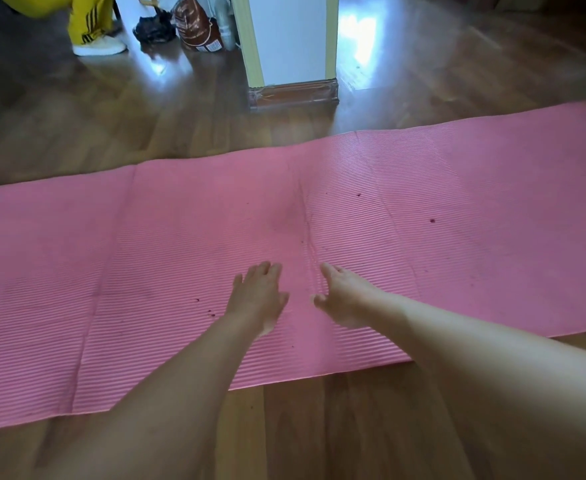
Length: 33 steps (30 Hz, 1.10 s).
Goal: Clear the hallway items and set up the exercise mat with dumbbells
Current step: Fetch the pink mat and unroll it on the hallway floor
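Note:
A pink ribbed exercise mat (167, 244) lies unrolled across the wooden floor, running from the lower left to the upper right. Both my arms reach over its near edge. My left hand (258, 296) is stretched flat over the middle of the mat with its fingers straight. My right hand (345, 296) lies just to its right, fingers extended, beside a small crease in the mat. Neither hand holds anything. No dumbbells are in view.
A white wall end with a brown skirting (293, 95) stands just beyond the mat. Behind it to the left are a brown printed bag (198, 26) and a black bag (154, 29). A person's yellow trouser leg and white shoe (99, 46) are at the top left.

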### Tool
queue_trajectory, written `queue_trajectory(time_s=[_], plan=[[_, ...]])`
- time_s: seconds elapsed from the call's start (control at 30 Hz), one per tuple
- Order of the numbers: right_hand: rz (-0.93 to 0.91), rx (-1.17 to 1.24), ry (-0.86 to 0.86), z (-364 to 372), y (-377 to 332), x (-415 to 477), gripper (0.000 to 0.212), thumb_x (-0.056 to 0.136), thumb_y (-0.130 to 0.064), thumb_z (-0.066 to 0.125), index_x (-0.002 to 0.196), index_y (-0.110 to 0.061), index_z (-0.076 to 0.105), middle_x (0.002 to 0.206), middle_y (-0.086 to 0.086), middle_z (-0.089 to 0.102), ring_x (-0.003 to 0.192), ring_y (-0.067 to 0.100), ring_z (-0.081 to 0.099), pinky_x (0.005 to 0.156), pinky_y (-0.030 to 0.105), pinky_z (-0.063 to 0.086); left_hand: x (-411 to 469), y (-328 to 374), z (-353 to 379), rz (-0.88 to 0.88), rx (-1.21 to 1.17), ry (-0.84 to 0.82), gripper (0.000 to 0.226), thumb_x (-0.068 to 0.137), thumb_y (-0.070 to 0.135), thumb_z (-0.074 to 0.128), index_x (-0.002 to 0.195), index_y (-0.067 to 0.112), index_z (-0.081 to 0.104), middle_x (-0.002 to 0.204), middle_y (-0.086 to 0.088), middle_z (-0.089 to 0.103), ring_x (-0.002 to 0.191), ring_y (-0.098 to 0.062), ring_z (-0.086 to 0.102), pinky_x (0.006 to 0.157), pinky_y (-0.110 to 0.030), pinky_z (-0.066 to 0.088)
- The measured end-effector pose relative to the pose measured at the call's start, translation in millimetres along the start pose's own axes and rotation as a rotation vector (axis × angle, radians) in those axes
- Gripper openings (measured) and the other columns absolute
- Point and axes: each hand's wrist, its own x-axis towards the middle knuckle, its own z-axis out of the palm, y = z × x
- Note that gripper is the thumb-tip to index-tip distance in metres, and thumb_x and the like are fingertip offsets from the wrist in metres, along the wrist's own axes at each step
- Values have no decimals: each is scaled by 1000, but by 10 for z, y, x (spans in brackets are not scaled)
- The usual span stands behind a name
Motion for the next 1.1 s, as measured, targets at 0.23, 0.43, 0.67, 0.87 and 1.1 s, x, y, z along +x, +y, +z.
queue_trajectory(time_s=[0.23,0.43,0.67,0.87,1.1], plan=[[-56,-43,71,-471,-204,-208,70,96,-39,46,151,-12,12,157,10,21,144,27,20,117,40,22,-243,178,-618,38,23,42,60,97,35,43,149,16,20,155,-6,25,141,-25,28,117,-42,19],[-86,133,205,-1122,-472,-493,57,97,-35,47,147,-14,29,149,8,38,134,26,40,107,33,36,-437,424,-1364,85,-160,202,47,98,28,45,141,12,39,146,-7,42,132,-24,42,108,-30,32],[-24,468,338,-2249,-733,-1062,41,97,-26,46,136,-17,48,138,2,51,122,21,51,101,34,44,-652,1029,-2438,90,-402,298,36,97,22,47,130,9,52,132,-7,55,118,-22,54,101,-31,42],[27,513,364,-3318,-882,-1682,39,96,-25,49,132,-13,53,134,5,57,122,21,53,104,33,42,-887,1604,-3535,154,-432,278,33,96,21,48,127,8,54,127,-8,57,117,-23,54,100,-30,41],[88,584,384,-4653,-1385,-2757,35,95,-26,52,127,-12,57,128,5,61,117,19,56,94,25,42,-1478,2092,-5060,198,-502,247,28,95,20,48,119,10,59,120,-5,61,109,-19,58,91,-23,41]])
